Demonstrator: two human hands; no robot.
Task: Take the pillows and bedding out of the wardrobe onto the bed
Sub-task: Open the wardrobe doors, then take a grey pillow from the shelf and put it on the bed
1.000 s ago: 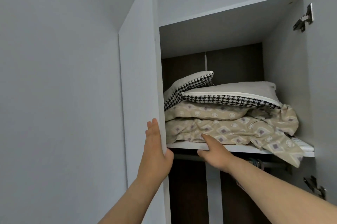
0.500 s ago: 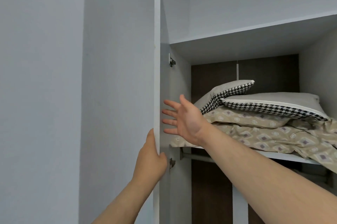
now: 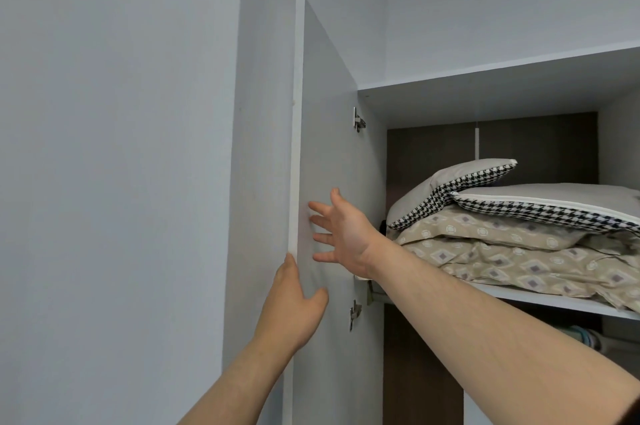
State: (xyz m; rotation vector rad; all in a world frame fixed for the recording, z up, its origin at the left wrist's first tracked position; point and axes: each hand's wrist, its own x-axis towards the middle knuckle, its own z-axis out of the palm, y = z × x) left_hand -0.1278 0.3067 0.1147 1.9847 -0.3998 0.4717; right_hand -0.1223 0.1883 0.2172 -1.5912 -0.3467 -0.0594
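Pillows and bedding are seen on the upper shelf (image 3: 540, 301) of the open wardrobe, at the right side of the view. Two pillows with a black-and-white houndstooth border are stacked on top. The left pillow (image 3: 446, 187) is tilted, its long axis rising from lower left to upper right, with one corner pointing up toward the dark back panel. The right pillow (image 3: 550, 203) lies nearly flat, its long axis running left to right, and it partly covers the first one. Under both, the beige patterned bedding (image 3: 502, 251) is folded in layers along the shelf, and its right part hangs a little over the front edge.

The wardrobe door (image 3: 332, 154) stands open at the left, with two metal hinges visible on its inner face. The left hand (image 3: 294, 307) is raised, its fingers wrapped behind the door's free edge and its thumb resting on the inner face. The right hand (image 3: 343, 230) is stretched forward from a long bare forearm, fingers spread wide and empty, placed against or just before the door's inner face; contact cannot be told. Neither hand touches the pillows.
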